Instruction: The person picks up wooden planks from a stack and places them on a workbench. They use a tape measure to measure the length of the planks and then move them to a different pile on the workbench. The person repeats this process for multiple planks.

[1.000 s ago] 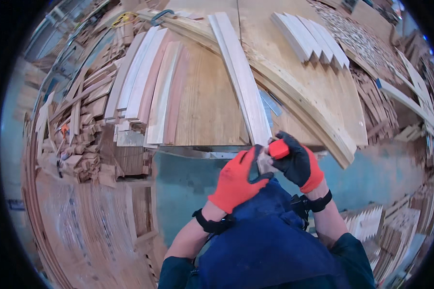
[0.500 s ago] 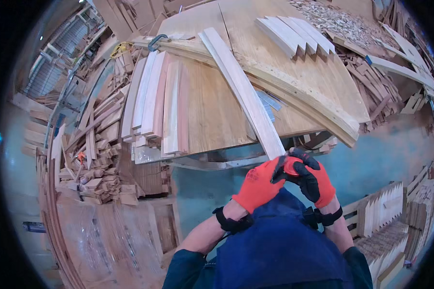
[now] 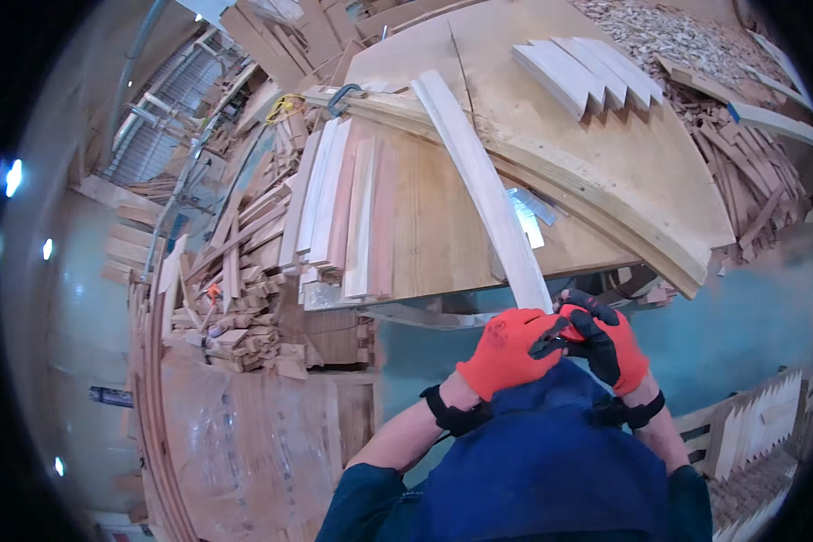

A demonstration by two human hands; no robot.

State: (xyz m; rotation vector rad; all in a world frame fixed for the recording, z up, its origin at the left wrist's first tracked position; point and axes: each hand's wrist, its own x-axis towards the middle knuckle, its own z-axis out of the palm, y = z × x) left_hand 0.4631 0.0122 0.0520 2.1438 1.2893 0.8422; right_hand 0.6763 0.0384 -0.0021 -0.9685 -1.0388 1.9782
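Observation:
Red gloves with black palms and fingers cover both hands, which meet in front of my body. Between them is a small red rounded tool (image 3: pixel 572 322), shaped like a tape measure and partly hidden by fingers. My right hand (image 3: pixel 610 343) is closed around it from the right. My left hand (image 3: pixel 513 350) is closed too, its fingertips pressed at the tool's left side. Just beyond the hands is the near end of a long pale board (image 3: pixel 483 185), which lies across a wooden beam and overhangs the table. Whether the left fingers touch that board is hidden.
The wooden worktable (image 3: pixel 429 212) carries a long beam (image 3: pixel 551 176), a blue clamp (image 3: pixel 341 96), a metal square (image 3: pixel 528 224), a row of strips (image 3: pixel 339 194) and several notched boards (image 3: pixel 587 77). Offcuts (image 3: pixel 244 316) are heaped at left; stacked pieces (image 3: pixel 759 425) stand at lower right.
The whole view has swung left, so table and boards sit farther right and slightly lower. Both hands stay together at the board's near end, with the red tool now more covered by fingers.

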